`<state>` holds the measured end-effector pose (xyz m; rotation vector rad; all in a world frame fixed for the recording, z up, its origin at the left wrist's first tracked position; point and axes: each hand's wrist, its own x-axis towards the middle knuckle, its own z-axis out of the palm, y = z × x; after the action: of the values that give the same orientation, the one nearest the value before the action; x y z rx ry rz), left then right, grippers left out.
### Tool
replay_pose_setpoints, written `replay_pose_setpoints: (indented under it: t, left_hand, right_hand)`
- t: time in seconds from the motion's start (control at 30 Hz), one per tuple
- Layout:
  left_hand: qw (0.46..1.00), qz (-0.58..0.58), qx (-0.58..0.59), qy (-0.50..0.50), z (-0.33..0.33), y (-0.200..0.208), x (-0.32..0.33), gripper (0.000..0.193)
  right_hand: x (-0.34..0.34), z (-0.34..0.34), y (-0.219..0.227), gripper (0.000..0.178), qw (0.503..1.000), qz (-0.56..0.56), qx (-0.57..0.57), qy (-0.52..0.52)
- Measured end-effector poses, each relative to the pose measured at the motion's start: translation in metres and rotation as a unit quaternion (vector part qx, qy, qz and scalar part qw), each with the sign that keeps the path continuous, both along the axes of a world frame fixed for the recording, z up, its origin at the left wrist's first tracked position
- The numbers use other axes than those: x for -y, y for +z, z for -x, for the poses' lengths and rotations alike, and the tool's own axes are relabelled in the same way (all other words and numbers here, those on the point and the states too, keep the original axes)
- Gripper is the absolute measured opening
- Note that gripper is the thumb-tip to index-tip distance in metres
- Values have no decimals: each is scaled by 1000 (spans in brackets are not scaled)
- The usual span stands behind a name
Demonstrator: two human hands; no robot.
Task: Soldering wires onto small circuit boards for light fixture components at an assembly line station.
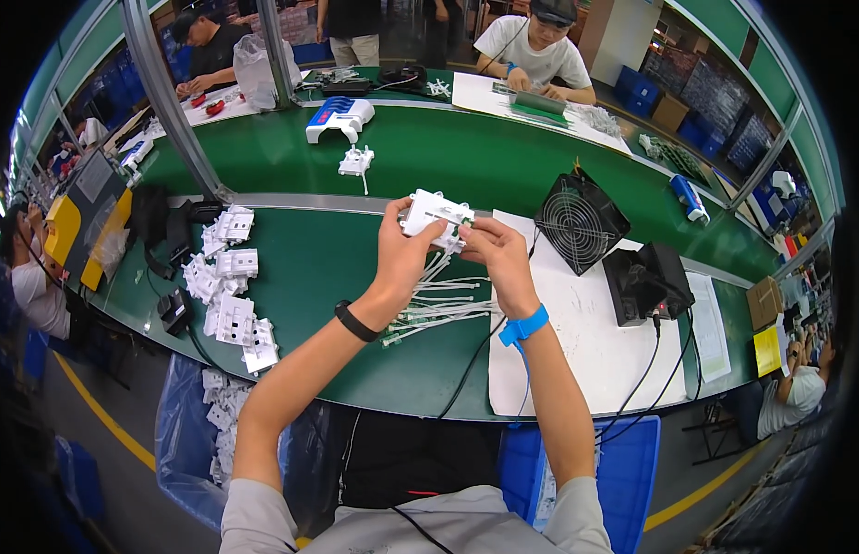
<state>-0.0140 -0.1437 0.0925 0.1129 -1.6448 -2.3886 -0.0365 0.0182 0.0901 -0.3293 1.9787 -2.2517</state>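
Note:
A white plastic housing part (431,210) is held up over the green bench, near its far edge. My left hand (404,247) grips its left side, thumb on the top face. At the right end of the part, my right hand (499,256) is closed with thumb and fingers pinched at its edge. Whether a small piece also sits in that pinch is hidden. Just below my hands lies a bundle of white cables (448,312) with small green ends. Stacks of similar white plastic parts (233,319) stand to the left.
Right of my hands are white paper (549,342), a black fan with a round grille (577,226) and a black power box (646,282). Beyond, a green conveyor (485,148) carries a blue-and-white casing (340,120) and a white part (356,163). Blue bins (628,471) stand below; co-workers sit opposite.

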Motion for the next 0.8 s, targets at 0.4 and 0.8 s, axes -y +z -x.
replay_pose_setpoints:
  t: [0.4,0.8]
  left_hand:
    - [999,9,-31,9,-2,-2,-10,48]
    - [997,48,-60,6,0,-7,-13,26]
  right_hand:
    - [1,-4,-2,22,994,6,-64,-89]
    - [-8,-12,-6,18,953,-107,-238,-153]
